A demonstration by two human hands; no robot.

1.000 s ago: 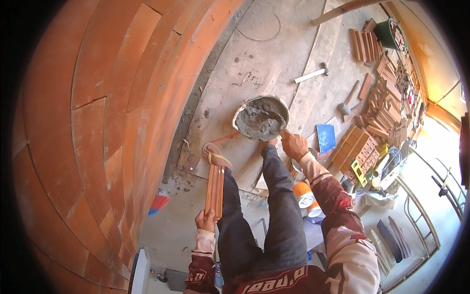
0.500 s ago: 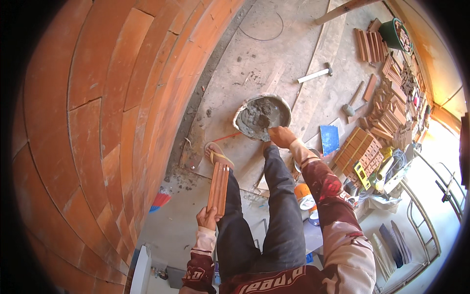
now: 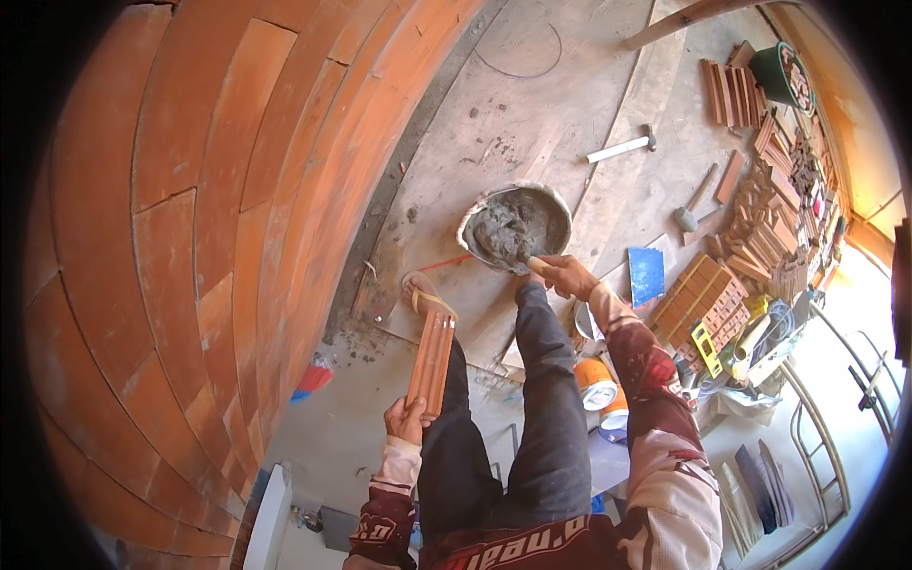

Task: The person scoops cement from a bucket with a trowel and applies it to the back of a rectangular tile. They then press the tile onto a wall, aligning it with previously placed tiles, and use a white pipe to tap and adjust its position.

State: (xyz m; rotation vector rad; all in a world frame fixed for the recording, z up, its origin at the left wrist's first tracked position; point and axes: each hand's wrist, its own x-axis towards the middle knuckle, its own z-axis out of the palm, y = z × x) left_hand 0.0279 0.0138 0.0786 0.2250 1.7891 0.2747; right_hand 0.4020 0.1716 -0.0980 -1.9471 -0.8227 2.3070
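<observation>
My left hand [image 3: 406,420] grips the lower end of a ribbed terracotta brick strip [image 3: 433,366], held up in front of my left leg. My right hand [image 3: 568,276] is closed around the pale handle of a trowel [image 3: 538,263]. The trowel's blade is sunk in the grey wet mortar [image 3: 516,223], so its shape is hidden. A round bucket [image 3: 463,233] with a pale rim holds that mortar, standing on the boards just ahead of my feet.
To my left rises a wall of orange bricks [image 3: 171,256]. A white-handled hammer [image 3: 619,149] and a mallet [image 3: 696,201] lie beyond the bucket. At the right are a blue square plate [image 3: 645,275], stacked bricks [image 3: 698,299], a yellow level [image 3: 706,349] and a dark green bucket [image 3: 781,76].
My right hand has drawn slightly right and back, showing more of the trowel handle, and the mortar surface has been stirred. The brick strip stays in my left hand, shifted slightly right.
</observation>
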